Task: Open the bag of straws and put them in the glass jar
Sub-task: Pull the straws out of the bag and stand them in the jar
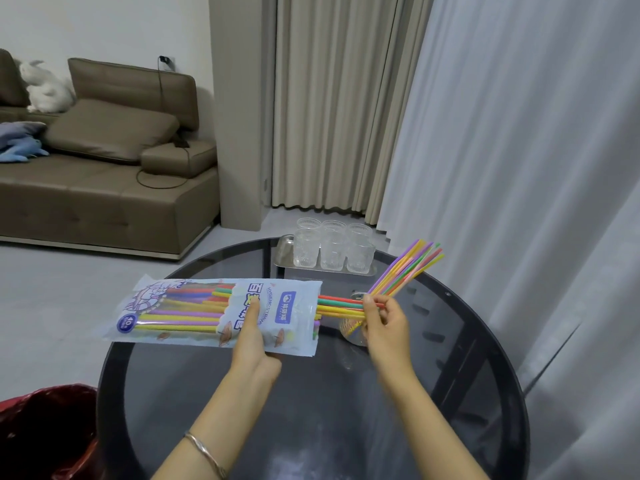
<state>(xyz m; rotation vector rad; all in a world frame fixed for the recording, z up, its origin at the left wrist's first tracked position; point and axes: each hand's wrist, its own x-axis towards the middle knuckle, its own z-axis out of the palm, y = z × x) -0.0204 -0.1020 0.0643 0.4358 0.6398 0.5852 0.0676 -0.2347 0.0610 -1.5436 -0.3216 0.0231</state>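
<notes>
My left hand [251, 336] holds the pale blue printed straw bag [194, 313] level above the round table, thumb on top. The bag's right end is open and several coloured straws [337, 304] stick out of it. My right hand [382, 322] pinches these protruding straws. Behind that hand lies the glass jar [356, 336], mostly hidden, with a fan of coloured straws [407, 268] leaning out of it up and to the right.
A metal tray [285, 252] with several clear glass cups [332, 249] stands at the far side of the dark glass table [311, 410]. A red-lined bin [45, 431] sits at lower left. Curtains hang to the right, a brown sofa at far left.
</notes>
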